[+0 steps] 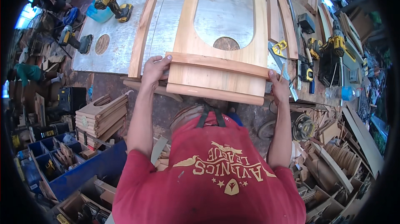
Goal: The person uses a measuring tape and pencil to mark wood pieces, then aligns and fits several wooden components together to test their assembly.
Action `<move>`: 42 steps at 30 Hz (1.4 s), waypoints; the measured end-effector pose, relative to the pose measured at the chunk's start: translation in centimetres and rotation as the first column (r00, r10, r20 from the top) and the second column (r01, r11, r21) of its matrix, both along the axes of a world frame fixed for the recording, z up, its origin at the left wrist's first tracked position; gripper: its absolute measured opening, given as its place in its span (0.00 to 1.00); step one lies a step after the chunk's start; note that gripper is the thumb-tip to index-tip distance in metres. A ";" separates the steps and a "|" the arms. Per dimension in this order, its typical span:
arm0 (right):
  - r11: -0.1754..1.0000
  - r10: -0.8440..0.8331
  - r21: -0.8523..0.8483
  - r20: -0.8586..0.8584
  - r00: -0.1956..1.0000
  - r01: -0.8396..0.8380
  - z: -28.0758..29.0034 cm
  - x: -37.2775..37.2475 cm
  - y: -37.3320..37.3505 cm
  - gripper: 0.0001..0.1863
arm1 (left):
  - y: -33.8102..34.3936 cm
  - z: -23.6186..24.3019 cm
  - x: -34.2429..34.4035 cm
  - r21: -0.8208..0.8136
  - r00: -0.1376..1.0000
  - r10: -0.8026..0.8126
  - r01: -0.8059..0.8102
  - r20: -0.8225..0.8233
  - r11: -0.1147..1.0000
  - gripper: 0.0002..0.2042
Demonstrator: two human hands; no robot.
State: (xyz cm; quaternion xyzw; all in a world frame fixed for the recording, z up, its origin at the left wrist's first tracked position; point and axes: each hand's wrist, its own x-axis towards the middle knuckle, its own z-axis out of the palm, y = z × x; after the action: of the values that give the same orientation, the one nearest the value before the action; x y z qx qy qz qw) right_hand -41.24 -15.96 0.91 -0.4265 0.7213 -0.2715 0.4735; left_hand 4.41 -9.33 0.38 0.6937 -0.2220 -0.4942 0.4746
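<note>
Across a U-notched wooden panel (241, 54), both hands (155, 71) (280, 87) pinch a smooth wooden strip (218, 64) endwise.

The strip (218, 64) is reddish-tan, the board (189, 40) pale yellow, the shirt (208, 199) red.

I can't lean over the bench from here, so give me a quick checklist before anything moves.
1. Left hand at the left end of the crosswise strip: ok.
2. Right hand at its right end: ok.
3. Strip resting flush on the U-notched panel: cannot tell; it crosses over the panel, but this view hides any gap beneath.
4. Loose wooden bar on the left apart from the panel: ok, a gap shows between them.
5. Yellow-and-black drill away from both hands: ok, it stands at the far left.
6. Plastic bottle upright: not ok, it lies on its side at the right.
</note>
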 end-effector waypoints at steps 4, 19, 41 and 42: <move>0.996 -0.002 -0.089 -0.051 0.999 -0.002 -1.0 -0.1 0.2 0.34 | -0.1 0.8 -0.2 0.022 0.999 -0.026 0.025 0.045 0.999 0.38; 0.990 -0.052 -0.131 0.027 0.998 0.055 -0.1 0.7 0.5 0.26 | -0.2 0.1 0.1 0.036 0.999 0.000 -0.002 0.053 0.999 0.37; 0.991 0.092 -0.057 -0.344 0.934 -0.119 -0.7 0.0 -0.1 0.31 | 0.1 -1.6 1.1 0.048 0.998 -0.027 0.025 0.052 0.999 0.39; 0.988 0.074 -0.117 -0.184 0.980 -0.097 -0.6 0.4 0.0 0.29 | -0.1 -1.7 1.3 0.042 0.999 -0.028 0.026 0.039 0.999 0.39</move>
State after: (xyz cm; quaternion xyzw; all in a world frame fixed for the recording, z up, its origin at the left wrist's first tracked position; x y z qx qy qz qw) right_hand -40.86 -15.93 0.30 -0.5089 0.7234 -0.2560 0.3901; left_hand 5.75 -9.48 -1.29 0.7100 -0.2305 -0.4913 0.4488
